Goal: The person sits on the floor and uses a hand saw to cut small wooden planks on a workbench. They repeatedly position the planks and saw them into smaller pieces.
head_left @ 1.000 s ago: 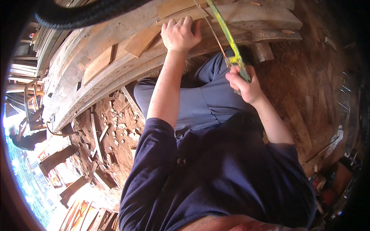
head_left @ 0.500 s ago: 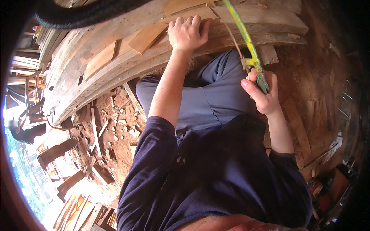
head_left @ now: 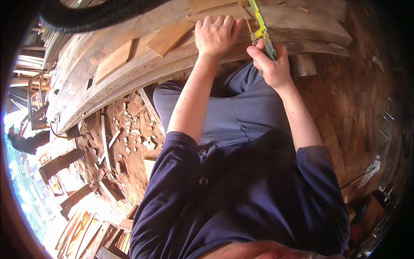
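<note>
The right hand grips a yellow-green saw by its handle. The left hand lies half-curled on the bench; I cannot tell whether it holds anything.

Place: woodworking workshop | plank bench, flat boards on top | bow saw over its near edge | wood offcuts strewn on brown floor | timber stacked beyond left corner

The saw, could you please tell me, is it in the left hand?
No, the right hand grips the saw.
</note>
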{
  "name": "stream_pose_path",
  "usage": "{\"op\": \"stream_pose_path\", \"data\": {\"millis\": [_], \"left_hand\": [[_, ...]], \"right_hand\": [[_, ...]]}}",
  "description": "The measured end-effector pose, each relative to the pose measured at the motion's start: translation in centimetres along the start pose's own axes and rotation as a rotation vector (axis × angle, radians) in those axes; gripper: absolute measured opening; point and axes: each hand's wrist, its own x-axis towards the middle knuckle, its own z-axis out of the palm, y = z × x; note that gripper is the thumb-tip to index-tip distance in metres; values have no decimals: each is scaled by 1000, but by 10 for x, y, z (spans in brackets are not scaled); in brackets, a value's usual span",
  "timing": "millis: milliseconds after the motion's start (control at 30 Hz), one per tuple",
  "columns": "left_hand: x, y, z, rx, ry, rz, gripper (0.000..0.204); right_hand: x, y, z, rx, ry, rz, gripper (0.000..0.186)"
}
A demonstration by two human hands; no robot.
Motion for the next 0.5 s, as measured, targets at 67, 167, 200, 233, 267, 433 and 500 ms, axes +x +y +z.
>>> {"op": "stream_pose_path", "data": {"millis": [67, 167, 200, 233, 267, 433, 500], "left_hand": [[-1, 0, -1, 3, -30, -7, 44], [0, 0, -4, 1, -54, -11, 44], [0, 1, -5, -1, -57, -14, 44], [0, 1, -6, -5, -66, -16, 43], [0, 2, -8, -8, -72, -21, 43], [1, 4, -11, -13, -95, -33, 41], [2, 4, -12, -19, -107, -40, 41]], "right_hand": [[3, 5, -4, 28, -27, 85, 23], [5, 6, -8, -35, -36, 59, 24], [5, 6, -7, -59, -34, 52, 24], [5, 4, -7, -83, -31, 42, 25], [5, 3, -6, -78, -25, 34, 24], [9, -2, -2, 57, -5, 67, 28], [10, -1, -2, 104, 3, 115, 29]]}}
